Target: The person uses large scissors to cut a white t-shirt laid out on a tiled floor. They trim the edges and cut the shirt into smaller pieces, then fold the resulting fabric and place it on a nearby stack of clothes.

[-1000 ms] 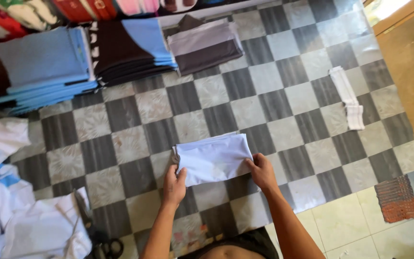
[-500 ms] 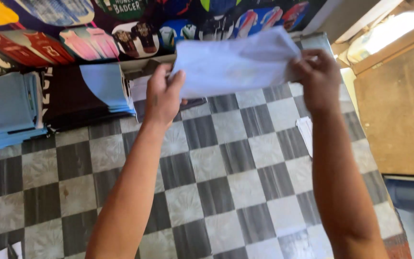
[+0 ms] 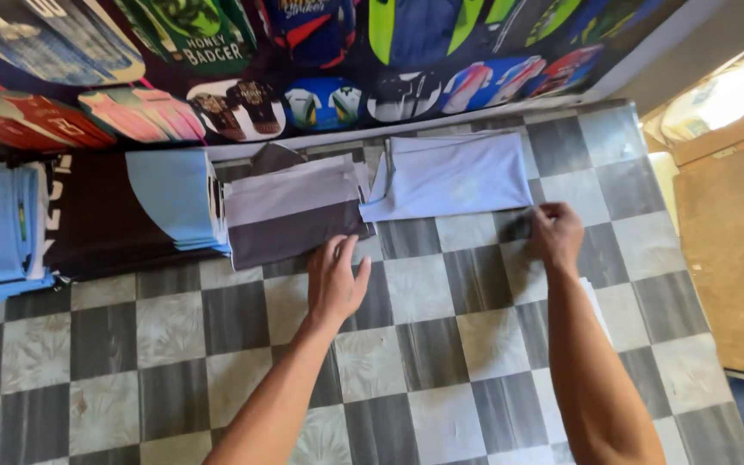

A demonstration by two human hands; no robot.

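- We see the folded white garment [image 3: 454, 175] lying flat on the checkered floor [image 3: 406, 344] by the wall, a smooth rectangle with one loose corner at its left.
- It lies just beside the grey-and-white folded stack [image 3: 290, 211].
- Our right hand [image 3: 553, 234] pinches its lower right edge.
- Our left hand [image 3: 335, 280] rests open, fingers spread, holding nothing.

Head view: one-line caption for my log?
Right hand touches folded white garment's corner; left hand flat on checkered floor beside grey-and-white folded stack.
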